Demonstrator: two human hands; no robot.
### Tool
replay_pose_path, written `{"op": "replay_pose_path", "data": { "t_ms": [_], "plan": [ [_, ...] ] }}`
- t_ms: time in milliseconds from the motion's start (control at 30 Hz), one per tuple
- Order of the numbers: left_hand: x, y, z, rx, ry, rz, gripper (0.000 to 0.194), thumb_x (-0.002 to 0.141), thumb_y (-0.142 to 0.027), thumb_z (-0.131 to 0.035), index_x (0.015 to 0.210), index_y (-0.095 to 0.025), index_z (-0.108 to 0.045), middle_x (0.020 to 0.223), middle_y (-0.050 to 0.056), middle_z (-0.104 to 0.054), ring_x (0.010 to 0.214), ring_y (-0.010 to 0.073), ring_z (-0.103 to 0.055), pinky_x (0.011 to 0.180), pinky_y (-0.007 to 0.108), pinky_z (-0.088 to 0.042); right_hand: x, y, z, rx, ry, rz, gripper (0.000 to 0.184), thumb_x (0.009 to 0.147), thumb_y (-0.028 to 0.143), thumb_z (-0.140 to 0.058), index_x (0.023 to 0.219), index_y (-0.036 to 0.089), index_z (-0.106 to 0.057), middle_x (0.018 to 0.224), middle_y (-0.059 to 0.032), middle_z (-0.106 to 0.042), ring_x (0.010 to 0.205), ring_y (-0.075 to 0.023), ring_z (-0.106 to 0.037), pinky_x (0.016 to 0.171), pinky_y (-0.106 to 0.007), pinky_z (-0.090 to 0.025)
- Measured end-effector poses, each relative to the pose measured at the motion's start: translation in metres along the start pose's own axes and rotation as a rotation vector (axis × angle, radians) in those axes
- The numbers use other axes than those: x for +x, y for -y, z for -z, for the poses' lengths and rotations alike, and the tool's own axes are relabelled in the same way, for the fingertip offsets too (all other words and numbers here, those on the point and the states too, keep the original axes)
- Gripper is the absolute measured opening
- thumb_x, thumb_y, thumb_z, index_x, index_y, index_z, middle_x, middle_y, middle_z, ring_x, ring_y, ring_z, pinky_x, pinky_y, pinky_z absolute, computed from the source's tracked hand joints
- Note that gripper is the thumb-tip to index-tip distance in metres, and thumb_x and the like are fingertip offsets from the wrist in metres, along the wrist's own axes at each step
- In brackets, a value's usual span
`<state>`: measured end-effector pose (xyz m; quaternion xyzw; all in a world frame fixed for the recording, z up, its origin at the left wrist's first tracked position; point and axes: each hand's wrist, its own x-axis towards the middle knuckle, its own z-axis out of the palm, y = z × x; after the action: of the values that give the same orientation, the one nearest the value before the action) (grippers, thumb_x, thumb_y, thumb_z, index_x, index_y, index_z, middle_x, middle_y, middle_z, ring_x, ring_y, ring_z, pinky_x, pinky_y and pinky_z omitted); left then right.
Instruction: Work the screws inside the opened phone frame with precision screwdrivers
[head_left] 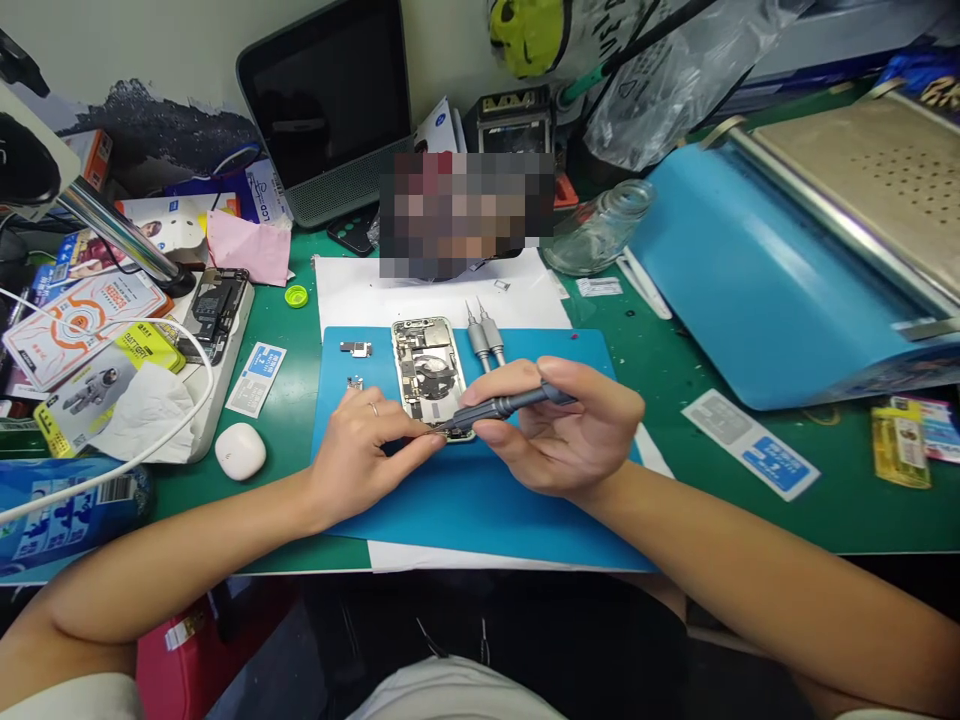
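The opened phone lies on the blue mat, its inner parts facing up and its lower end closest to the person. At that lower end, a slim dark screwdriver-like tool is grasped in the right hand, between thumb and fingers, with its shaft slanted low toward the frame. The tip is partly covered by the fingers of the left hand, whose thumb and forefinger are brought together beside it; whether a tiny part is pinched there cannot be told.

For careful work at this edge, the tip is best guided by the left fingertips and only light pressure applied, so that the exposed parts are not scratched. If a screw is being turned, a more upright shaft would probably be seated better. The frame, being light, may slide on the mat and is best steadied.

The phone is thus placed between the hands and slightly beyond them, its lower end nearly met by both. To its left, a small board piece is laid on the mat; beyond its right side, two grey pointed tools are set down. All is carried by the green surface.
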<state>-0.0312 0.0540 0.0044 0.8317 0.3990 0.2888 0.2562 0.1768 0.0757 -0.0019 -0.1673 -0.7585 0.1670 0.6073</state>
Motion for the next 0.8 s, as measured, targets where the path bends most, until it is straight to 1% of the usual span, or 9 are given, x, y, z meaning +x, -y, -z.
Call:
{"op": "replay_pose_path", "data": {
  "t_ms": [200,333,433,567,667,800],
  "plan": [
    [-0.0003,-0.0001,0.0005,0.001,0.004,-0.016,0.023,0.098,-0.035,-0.065,0.084,-0.02,-0.074,0.072,-0.002,-0.07,0.07,0.0149,-0.052,0.074,0.034,-0.034,-0.0009,-0.0006,0.0001,-0.022,-0.002,-0.008,0.072,0.087,0.009,-0.066,0.151,0.028,-0.039,0.084,-0.0033,-0.072,0.069,-0.0188,-0.072,0.056,-0.031,-0.064],
    [-0.0002,-0.0007,0.0005,0.004,-0.006,-0.014,0.028,0.1,-0.039,-0.061,0.084,-0.02,-0.074,0.074,-0.001,-0.071,0.071,0.0149,-0.053,0.076,0.035,-0.034,-0.0006,-0.0013,0.0011,-0.03,-0.008,-0.015,0.071,0.087,0.011,-0.066,0.151,0.029,-0.039,0.084,-0.0024,-0.072,0.069,-0.0182,-0.072,0.058,-0.031,-0.064],
    [-0.0003,-0.001,0.0004,0.012,0.002,-0.006,0.031,0.101,-0.042,-0.059,0.084,-0.021,-0.075,0.073,0.0,-0.071,0.071,0.0151,-0.054,0.076,0.035,-0.035,-0.0009,-0.0015,0.0012,-0.021,-0.005,-0.028,0.071,0.087,0.013,-0.067,0.15,0.03,-0.04,0.083,-0.0021,-0.073,0.068,-0.0183,-0.071,0.055,-0.031,-0.063],
    [-0.0005,-0.0011,0.0005,0.017,0.017,0.0,0.031,0.101,-0.043,-0.059,0.085,-0.022,-0.075,0.073,0.0,-0.071,0.073,0.0159,-0.056,0.078,0.035,-0.036,-0.0026,-0.0016,0.0006,0.01,0.008,-0.066,0.071,0.088,0.016,-0.067,0.15,0.035,-0.04,0.082,-0.003,-0.073,0.066,-0.0208,-0.07,0.052,-0.034,-0.061],
    [-0.0003,-0.0012,0.0006,0.022,0.024,0.01,0.029,0.1,-0.042,-0.06,0.085,-0.022,-0.075,0.074,0.0,-0.071,0.074,0.0164,-0.057,0.078,0.035,-0.037,-0.0038,-0.0018,0.0006,0.031,-0.004,-0.082,0.07,0.087,0.015,-0.068,0.149,0.035,-0.041,0.084,-0.0031,-0.074,0.066,-0.0212,-0.071,0.052,-0.034,-0.061],
    [0.0001,-0.0019,0.0004,0.006,0.006,0.016,0.019,0.097,-0.037,-0.067,0.088,-0.021,-0.074,0.077,-0.001,-0.072,0.076,0.0164,-0.058,0.08,0.034,-0.036,-0.0033,-0.0022,0.001,0.013,0.003,-0.069,0.071,0.088,0.015,-0.067,0.15,0.034,-0.039,0.085,-0.0036,-0.075,0.066,-0.021,-0.07,0.052,-0.034,-0.06]
  ]
}}
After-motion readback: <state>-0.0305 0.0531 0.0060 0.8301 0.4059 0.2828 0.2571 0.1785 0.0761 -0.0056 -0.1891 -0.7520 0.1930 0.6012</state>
